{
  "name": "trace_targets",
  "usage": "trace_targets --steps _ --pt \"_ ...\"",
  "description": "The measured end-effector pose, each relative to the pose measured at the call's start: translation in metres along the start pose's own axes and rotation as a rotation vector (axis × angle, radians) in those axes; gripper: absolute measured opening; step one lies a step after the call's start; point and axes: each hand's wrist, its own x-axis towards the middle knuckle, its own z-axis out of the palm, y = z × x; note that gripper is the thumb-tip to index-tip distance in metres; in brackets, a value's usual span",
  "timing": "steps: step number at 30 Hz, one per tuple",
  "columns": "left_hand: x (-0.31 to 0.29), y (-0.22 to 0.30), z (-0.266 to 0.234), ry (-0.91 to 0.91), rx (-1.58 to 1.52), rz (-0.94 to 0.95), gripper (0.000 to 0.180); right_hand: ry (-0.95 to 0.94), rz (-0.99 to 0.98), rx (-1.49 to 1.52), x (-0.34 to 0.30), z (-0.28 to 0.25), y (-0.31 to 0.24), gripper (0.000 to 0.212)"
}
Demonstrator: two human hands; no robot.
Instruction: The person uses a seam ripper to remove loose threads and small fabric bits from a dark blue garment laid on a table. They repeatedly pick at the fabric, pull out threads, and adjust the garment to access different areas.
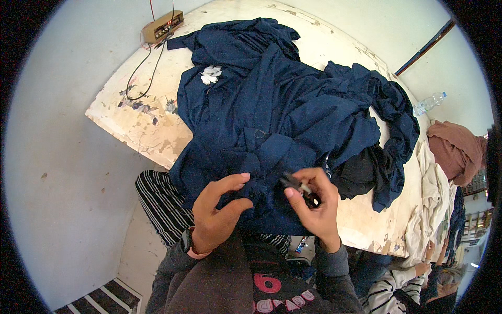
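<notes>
A large navy blue garment (272, 99) lies crumpled over the table, its near part hanging over the edge toward my lap. Over that near part, my left hand (215, 213) is open, thumb and forefinger apart with blue cloth behind the gap. I cannot tell whether its fingertips touch the cloth. To its right, my right hand (320, 209) is closed around a small dark tool with a shiny part (299, 185), whose tip points left toward the cloth. Motion blurs the tool, so its exact kind is unclear. A thin loop of thread (261, 134) lies on the garment.
A pale, worn table (162, 138) stands against the wall. It bears a brown box with cables (163, 27), a white cloth flower (210, 75), black cloth (361, 174), cream cloth (430, 188) and a plastic bottle (431, 103). Co-workers' hands (426, 261) show at lower right.
</notes>
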Motion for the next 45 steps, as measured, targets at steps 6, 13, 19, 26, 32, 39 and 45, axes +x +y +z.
trace_targets --steps 6,13,19,26,32,39,45 --pt "0.001 -0.002 -0.001 -0.009 0.028 0.125 0.023 -0.065 -0.115 -0.084 -0.006 0.003 -0.002 0.022" --pt "-0.001 -0.003 -0.005 -0.02 0.058 0.196 0.03 -0.092 -0.042 -0.036 -0.003 0.006 -0.003 0.015" --pt "0.001 -0.003 -0.003 0.047 0.0 -0.034 0.022 -0.113 -0.02 0.037 0.0 0.009 -0.006 0.013" --pt "-0.003 -0.02 -0.003 0.328 -0.672 -0.88 0.005 0.071 0.189 0.398 -0.008 0.001 0.015 0.026" --pt "0.004 -0.022 -0.016 0.429 -1.2 -1.1 0.034 -0.422 0.595 0.464 -0.021 0.002 0.017 0.019" --pt "0.005 -0.014 -0.025 0.323 -1.521 -1.041 0.043 -0.192 0.658 0.902 -0.028 0.044 0.005 0.048" --pt "-0.001 0.002 -0.029 0.22 -1.327 -0.828 0.049 -0.135 0.607 1.024 -0.018 0.052 0.002 0.044"
